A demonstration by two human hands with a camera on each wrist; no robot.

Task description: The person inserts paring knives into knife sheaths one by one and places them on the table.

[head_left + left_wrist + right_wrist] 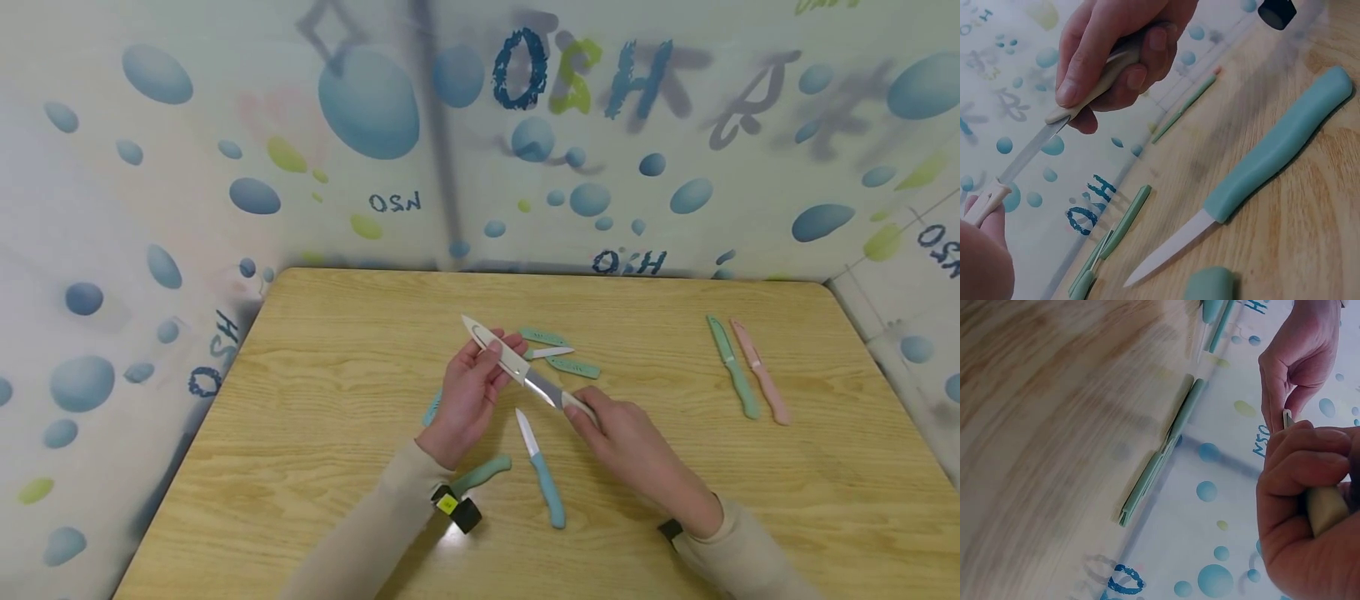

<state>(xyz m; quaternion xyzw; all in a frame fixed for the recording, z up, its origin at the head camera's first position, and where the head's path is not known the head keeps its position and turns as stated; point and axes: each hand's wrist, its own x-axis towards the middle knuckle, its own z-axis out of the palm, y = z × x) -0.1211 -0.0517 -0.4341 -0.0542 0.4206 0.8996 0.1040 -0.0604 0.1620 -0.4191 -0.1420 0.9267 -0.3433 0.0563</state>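
Note:
Over the middle of the table, my right hand grips the cream handle of a knife. Its bare blade runs up and left into the mouth of a cream sheath, with a length of steel showing between sheath and handle. The sheath is pinched between the thumb and fingers of my left hand. Just below lies an unsheathed knife with a blue handle, tip pointing away. A green knife handle pokes out beside the left wrist, its other end hidden there.
Behind the left hand lie two green sheaths with a knife blade between them. Something blue is partly hidden by that hand. At the right lie a sheathed green knife and a pink knife. A patterned wall borders the back edge.

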